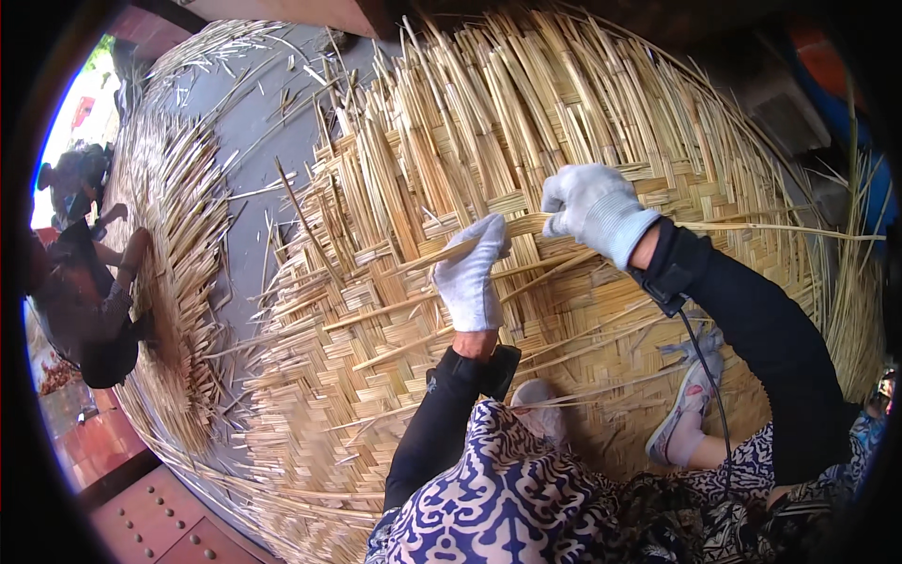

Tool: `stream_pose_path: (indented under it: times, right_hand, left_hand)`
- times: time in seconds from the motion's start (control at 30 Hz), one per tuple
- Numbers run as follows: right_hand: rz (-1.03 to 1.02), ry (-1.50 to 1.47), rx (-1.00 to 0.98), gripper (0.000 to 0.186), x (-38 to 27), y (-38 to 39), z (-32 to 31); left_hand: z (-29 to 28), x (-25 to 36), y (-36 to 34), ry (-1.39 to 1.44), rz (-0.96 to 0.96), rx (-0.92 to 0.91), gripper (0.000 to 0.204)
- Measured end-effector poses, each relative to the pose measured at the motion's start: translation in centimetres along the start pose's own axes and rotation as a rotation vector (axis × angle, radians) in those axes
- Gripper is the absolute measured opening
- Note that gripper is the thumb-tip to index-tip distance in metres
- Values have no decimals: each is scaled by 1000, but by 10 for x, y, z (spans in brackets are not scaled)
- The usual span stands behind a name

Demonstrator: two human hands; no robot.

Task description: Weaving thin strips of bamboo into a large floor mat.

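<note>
A large mat [310, 395] of flattened straw-coloured reed strips, woven in a zigzag pattern, spreads under me. Both my hands wear whitish knit gloves and work near its middle. My left hand [470, 282] is closed on a reed strip [427, 260] that lies across the weave. Just right of it and a little farther off, my right hand [601, 214] has its fingers curled round a strip between the two hands. From behind that wrist a long strip [770, 227] runs out to the right. Loose upright strips [451, 150] fan out beyond the hands.
My shoes [691, 404] rest on the mat near me. At the left, another person [89, 291] crouches beside a second reed mat [183, 376]. Grey floor [258, 122] with scattered strips lies between the mats. A reed bundle [855, 310] stands at the right edge. A cable [700, 352] hangs from my right wrist.
</note>
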State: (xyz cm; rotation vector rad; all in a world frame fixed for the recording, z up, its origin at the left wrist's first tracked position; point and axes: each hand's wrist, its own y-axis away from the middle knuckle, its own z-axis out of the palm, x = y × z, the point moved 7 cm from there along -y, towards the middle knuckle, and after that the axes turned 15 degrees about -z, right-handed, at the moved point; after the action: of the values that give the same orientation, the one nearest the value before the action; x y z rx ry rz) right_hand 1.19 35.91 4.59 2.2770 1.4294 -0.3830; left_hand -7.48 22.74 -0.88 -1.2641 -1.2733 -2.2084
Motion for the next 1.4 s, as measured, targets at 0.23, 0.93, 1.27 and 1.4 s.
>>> stream_pose_path:
  times: [0.23,0.93,1.27,1.4]
  right_hand:
    - [-96,-79,-206,23,3,0,0]
    - [181,252,-179,27,76,12,-19]
    - [105,433,269,23,104,41,-87]
    - [234,314,868,24,133,92,-145]
  left_hand:
    - [-8,-9,-9,149,-63,-35,20]
    - [-41,33,-39,386,52,-114,16]
    - [0,50,-78,140,-58,-284,37]
    - [20,35,-81,-278,-105,-172,51]
